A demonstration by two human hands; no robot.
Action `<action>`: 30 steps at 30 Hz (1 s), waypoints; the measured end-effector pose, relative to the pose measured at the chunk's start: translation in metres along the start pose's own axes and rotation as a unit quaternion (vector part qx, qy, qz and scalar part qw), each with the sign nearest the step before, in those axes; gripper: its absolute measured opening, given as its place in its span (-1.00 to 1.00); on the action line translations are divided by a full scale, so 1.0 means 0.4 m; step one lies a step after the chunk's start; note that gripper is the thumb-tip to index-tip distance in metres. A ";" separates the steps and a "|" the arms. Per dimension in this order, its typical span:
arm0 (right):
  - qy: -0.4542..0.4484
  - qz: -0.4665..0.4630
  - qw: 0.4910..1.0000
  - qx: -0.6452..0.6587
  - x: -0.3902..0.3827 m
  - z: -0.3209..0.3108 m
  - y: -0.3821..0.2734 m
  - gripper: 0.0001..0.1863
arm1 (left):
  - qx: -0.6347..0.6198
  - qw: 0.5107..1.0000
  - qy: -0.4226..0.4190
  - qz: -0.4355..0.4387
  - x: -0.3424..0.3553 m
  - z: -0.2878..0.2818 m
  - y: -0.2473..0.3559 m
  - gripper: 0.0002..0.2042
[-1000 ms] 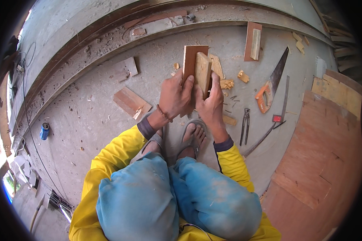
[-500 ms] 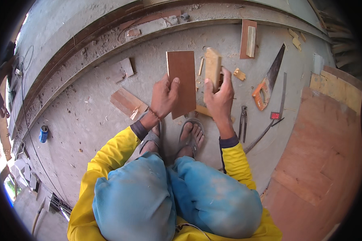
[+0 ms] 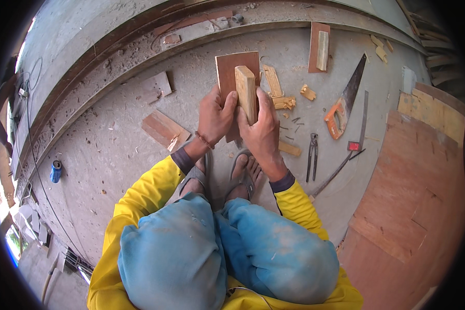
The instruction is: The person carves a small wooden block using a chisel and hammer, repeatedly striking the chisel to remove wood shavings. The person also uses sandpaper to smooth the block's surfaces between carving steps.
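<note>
In my left hand is a flat reddish-brown plywood piece, its thumb on the near face. A pale wooden block is gripped in my right hand and stands lengthwise in front of the plywood. Block and board overlap in view; whether they touch all along I cannot tell. Both hands are close together above my feet. On the floor just beyond the right hand lie pale wood offcuts and several dark nails.
To the right lie pincers, a handsaw with an orange handle and a dark metal bar. A plywood piece with a strip on it lies farther off. Large plywood sheet at right; blue can at left.
My right hand has brought the wooden block leftward, from beside the plywood to in front of it. The plywood has tilted and shifted slightly up; offcuts and nails behind the right hand now show.
</note>
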State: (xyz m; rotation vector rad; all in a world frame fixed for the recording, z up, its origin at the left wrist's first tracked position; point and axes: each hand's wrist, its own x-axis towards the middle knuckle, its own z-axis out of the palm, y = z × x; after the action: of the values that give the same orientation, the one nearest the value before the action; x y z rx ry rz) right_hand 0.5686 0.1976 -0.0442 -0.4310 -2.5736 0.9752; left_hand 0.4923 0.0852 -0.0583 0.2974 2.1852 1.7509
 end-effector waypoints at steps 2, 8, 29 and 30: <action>-0.009 0.009 1.000 -0.008 0.016 -0.011 -0.017 -0.37 | -0.036 0.999 -0.007 -0.008 0.012 0.003 -0.023 -0.75; -0.075 0.016 0.997 0.006 0.044 -0.047 -0.046 -0.40 | -0.243 0.969 -0.045 -0.017 0.057 -0.004 -0.055 -0.73; 0.000 -0.031 0.999 -0.045 0.076 -0.017 0.018 -0.42 | -0.026 0.999 0.008 0.027 0.075 0.005 0.029 -0.77; 0.000 -0.040 0.998 -0.046 0.080 -0.019 0.011 -0.43 | -0.023 0.999 0.013 0.028 0.076 0.003 0.028 -0.77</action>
State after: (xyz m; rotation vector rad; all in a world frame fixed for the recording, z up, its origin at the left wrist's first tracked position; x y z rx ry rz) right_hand 0.5441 0.2178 -0.0347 -0.3500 -2.6217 0.8315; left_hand 0.4642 0.0996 -0.0514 0.3299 2.1715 1.8414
